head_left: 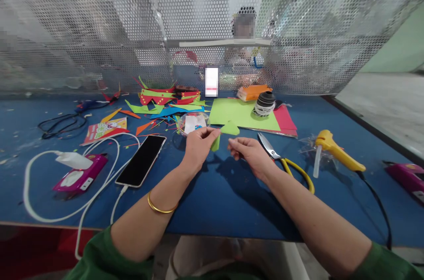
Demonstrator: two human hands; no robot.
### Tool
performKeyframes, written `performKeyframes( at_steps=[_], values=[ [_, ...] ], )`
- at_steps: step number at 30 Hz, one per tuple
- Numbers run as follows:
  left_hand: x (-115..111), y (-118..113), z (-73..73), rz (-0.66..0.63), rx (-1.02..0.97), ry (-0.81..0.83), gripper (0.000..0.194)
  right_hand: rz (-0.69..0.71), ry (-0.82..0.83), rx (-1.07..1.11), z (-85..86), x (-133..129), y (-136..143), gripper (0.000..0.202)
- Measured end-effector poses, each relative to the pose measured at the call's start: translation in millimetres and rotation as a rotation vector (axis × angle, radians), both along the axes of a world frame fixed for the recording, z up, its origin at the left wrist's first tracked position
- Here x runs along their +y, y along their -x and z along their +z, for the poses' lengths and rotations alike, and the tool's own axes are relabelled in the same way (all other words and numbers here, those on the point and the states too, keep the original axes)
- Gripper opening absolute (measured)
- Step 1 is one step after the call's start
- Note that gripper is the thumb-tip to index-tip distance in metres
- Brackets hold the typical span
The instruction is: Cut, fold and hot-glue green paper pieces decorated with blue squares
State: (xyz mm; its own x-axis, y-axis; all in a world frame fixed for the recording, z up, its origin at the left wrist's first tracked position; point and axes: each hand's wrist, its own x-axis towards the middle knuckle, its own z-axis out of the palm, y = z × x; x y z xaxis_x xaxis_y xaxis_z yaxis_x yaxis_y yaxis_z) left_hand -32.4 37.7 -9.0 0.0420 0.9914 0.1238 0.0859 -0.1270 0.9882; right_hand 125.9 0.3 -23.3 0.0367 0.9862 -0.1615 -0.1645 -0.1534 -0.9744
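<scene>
My left hand pinches a small cut piece of lime-green paper between thumb and fingertips, above the blue table. Part of the paper shows below the fingers and part to their right. Just to the right, my right hand is closed with thumb and fingers together, apart from the paper; whether anything small is in it I cannot make out. Beside my right wrist lie scissors with yellow handles, their blades pointing away from me. Behind both hands are lime-green sheets on top of red ones.
A yellow glue gun lies to the right, its cord running off the front edge. Left are a phone, a purple power strip and white cables. Paper masks and scraps lie behind. A black bottle stands on the sheets. Perforated mesh closes the back.
</scene>
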Motion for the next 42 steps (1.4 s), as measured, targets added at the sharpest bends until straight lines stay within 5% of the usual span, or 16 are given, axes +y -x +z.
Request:
performKeyframes(
  at_steps=[3, 8, 23, 42],
  values=[
    [5.3, 4.0, -2.1, 0.086, 0.072, -0.11, 0.024, -0.099, -0.008, -0.007, 0.3, 2.7, -4.1, 0.051],
    [4.3, 3.8, -3.8, 0.035, 0.226, -0.183, 0.022, -0.266, -0.075, -0.008, 4.4, 6.0, -9.1, 0.053],
    [-0.1, 2.5, 1.7, -0.083, 0.418, -0.206, 0.015, -0.197, -0.111, -0.039, 4.4, 4.0, -4.6, 0.043],
    [-1.8, 1.5, 4.5, -0.069, 0.292, -0.169, 0.015, -0.105, -0.126, -0.083, -2.2, 1.8, -0.6, 0.034]
  ],
)
